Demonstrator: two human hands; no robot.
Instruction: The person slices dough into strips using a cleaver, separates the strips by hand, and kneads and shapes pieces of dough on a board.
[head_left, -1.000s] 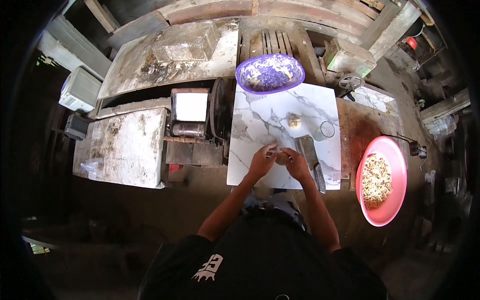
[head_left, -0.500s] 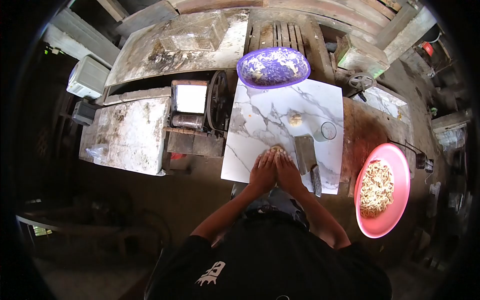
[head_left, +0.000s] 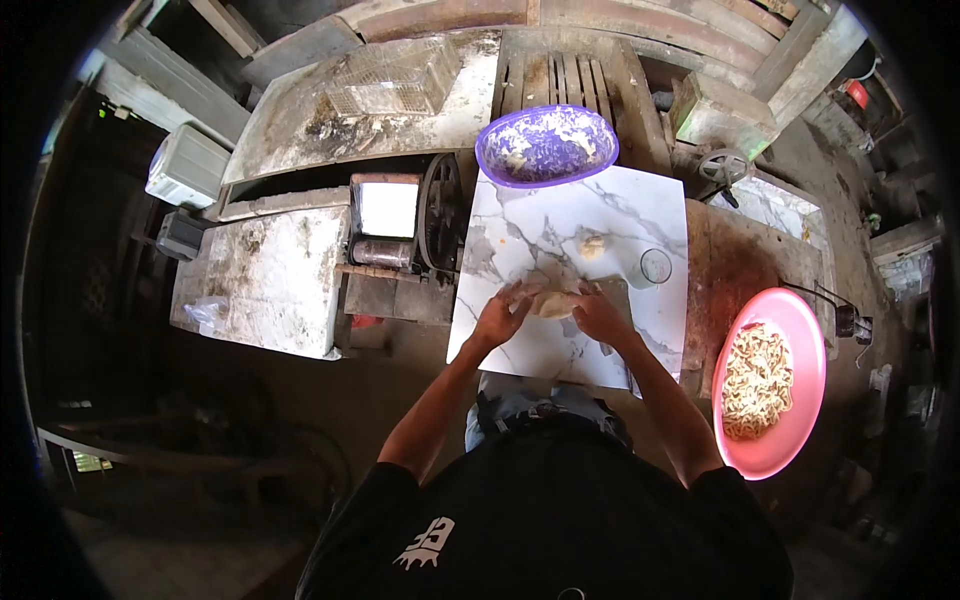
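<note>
A flattened piece of dough [head_left: 552,305] lies on the white marble-patterned board [head_left: 510,350], between my two hands. At its left edge is my left hand [head_left: 503,314], fingers apart and slightly curled. My right hand [head_left: 600,314] has its fingertips closed on the dough's right edge. Under and beside that hand is a flat grey-brown cleaver [head_left: 616,293], partly covered by it. Farther back sits a small lump of dough [head_left: 592,247], with a clear drinking glass [head_left: 655,266] to its right.
A purple basin [head_left: 547,147] smeared with dough stands at the board's far edge. To the right, a pink basin [head_left: 805,400] holds many short twisted strips. A roller machine with a wheel [head_left: 440,215] stands at left, beside a stained white tabletop [head_left: 265,275].
My hands were pressed together on top of the dough. They have moved apart to its two sides, uncovering it as a flat piece. The view has shifted slightly.
</note>
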